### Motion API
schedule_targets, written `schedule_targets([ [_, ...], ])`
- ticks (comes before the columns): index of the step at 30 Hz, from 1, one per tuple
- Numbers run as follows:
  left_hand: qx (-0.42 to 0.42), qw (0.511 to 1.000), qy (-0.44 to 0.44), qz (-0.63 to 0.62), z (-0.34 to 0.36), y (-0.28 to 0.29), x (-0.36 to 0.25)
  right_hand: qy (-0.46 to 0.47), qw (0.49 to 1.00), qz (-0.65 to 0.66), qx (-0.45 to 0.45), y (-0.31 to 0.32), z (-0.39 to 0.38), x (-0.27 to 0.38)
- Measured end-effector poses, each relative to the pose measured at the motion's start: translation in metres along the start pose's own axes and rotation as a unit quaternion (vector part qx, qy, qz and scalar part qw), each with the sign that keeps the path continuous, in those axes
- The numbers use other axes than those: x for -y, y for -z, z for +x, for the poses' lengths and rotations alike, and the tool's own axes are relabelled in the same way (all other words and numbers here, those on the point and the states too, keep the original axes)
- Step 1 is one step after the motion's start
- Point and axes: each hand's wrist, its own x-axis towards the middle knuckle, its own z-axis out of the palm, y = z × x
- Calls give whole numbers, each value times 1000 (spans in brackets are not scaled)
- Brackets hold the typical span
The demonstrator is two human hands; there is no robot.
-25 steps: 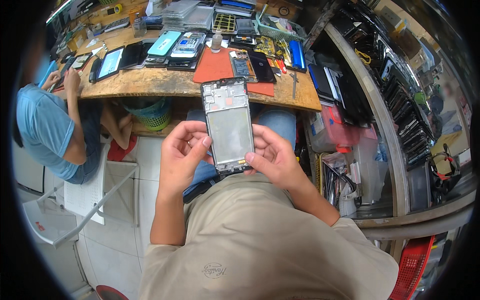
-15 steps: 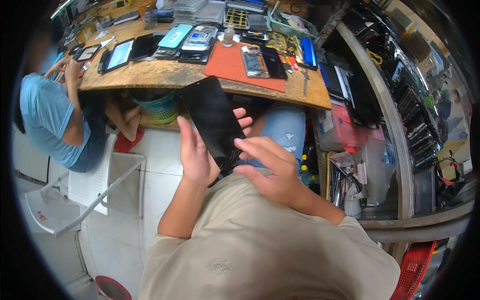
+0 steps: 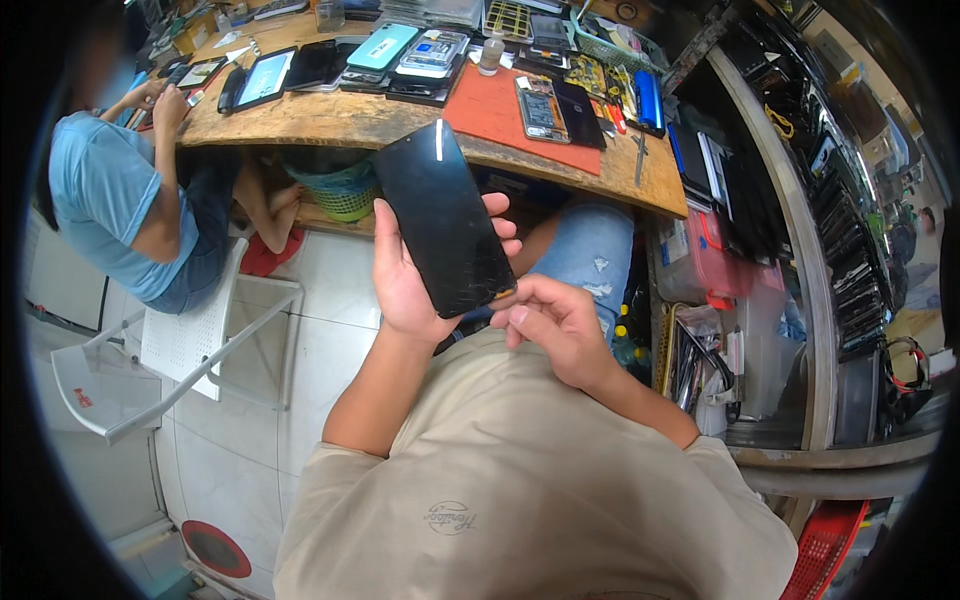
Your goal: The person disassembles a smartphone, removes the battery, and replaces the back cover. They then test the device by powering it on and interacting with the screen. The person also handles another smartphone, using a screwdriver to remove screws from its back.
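Observation:
My left hand holds a black phone screen glass side up and tilted, thumb along its left edge and fingertips past its right edge. The glass looks cracked at the lower end. My right hand is closed, with curled fingers at the screen's lower right corner, by a small orange-yellow bit; whether they grip anything is unclear. Beyond, an orange mat on the wooden bench carries an opened phone.
A co-worker in blue sits left, hands at the bench, beside a white chair. A green basket is under the bench. Right stand a cabinet frame, a pink plastic box and stacked devices. Phones and a bottle crowd the bench.
The held piece has flipped from metal-frame side to dark glass side and now rests in my left hand. My right thumb left its face; those fingers curled at the lower corner. The view shifted.

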Motion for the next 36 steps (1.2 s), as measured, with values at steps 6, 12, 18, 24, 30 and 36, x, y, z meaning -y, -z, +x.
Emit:
schedule_targets([
  [6, -1, 1000, 7, -18, 0, 1, 0, 10, 1000, -26, 10, -1, 2, -1],
  [12, 34, 999, 4, 1, 0, 3, 6, -1, 1000, -13, 3, -5, 7, -4],
  [18, 6, 998, -15, 63, -1, -4, 13, -27, 999, -8, -16, -5, 9, -6],
  [24, -194, 950, -114, 218, 12, 35, 15, -27, 995, 16, -90, 16, 10, -33],
  [30, -217, 863, 250, 382, 6, 122, 31, -105, 973, 20, -203, 69, 31, -94],
  [36, -134, 846, 306, 415, 18, 150, 39, -161, 944, 129, -259, 106, 30, -141],
])
